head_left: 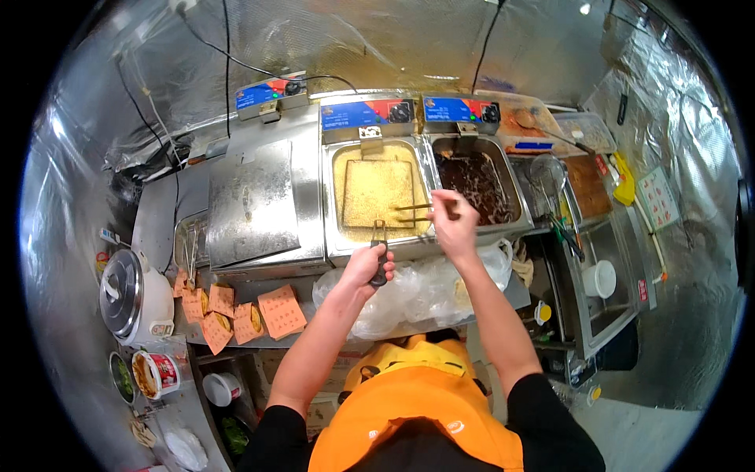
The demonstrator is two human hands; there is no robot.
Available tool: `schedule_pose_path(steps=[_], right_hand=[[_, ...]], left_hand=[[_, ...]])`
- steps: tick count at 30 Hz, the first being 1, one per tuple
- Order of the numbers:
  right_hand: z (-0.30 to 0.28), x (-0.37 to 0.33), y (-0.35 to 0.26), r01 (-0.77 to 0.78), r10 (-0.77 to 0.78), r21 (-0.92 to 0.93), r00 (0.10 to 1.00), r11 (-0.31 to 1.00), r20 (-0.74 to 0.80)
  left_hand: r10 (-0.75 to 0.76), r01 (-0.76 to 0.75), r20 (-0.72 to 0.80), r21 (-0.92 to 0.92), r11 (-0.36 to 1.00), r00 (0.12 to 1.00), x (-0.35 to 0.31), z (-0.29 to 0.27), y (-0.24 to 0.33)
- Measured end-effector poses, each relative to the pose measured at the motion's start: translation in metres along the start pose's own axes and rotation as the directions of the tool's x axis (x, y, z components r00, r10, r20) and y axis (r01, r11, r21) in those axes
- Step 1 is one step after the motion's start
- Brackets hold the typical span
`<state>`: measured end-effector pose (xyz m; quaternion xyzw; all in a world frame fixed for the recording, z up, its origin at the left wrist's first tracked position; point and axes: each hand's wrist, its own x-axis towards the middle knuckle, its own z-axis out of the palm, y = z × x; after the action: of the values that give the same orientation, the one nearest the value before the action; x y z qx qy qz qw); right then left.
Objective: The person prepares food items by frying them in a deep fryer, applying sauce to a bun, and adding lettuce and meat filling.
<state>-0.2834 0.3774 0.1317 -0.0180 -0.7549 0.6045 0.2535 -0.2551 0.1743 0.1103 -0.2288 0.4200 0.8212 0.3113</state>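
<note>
My left hand is closed around the black handle of a fryer basket. The basket sits in the middle deep fryer, under pale yellow, foaming oil that hides whatever is in it. In my right hand I grip a pair of chopsticks; their tips point left over the foam at the basket's right side. Beside it, the right fryer holds dark brown, bubbling oil. A metal lid covers the fryer on the left.
Clear plastic bags lie along the counter's front edge. Filled paper pockets lie at left, near a white pot. A ladle rests in a tub behind the right fryer. A steel sink stands at right. Cables hang at the back.
</note>
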Motion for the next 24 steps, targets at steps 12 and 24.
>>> schedule_pose_path(steps=[12, 24], right_hand=[[-0.037, 0.008, -0.025, -0.009, 0.027, 0.138, 0.992, 0.99, -0.124], [-0.105, 0.021, -0.035, 0.002, 0.02, 0.265, 0.996, 0.964, -0.082]], left_hand=[[0.079, -0.079, -0.017, 0.016, 0.997, 0.997, -0.011, 0.005, 0.007], [0.227, -0.225, -0.055, 0.027, 0.974, 0.972, -0.038, 0.033, 0.01]])
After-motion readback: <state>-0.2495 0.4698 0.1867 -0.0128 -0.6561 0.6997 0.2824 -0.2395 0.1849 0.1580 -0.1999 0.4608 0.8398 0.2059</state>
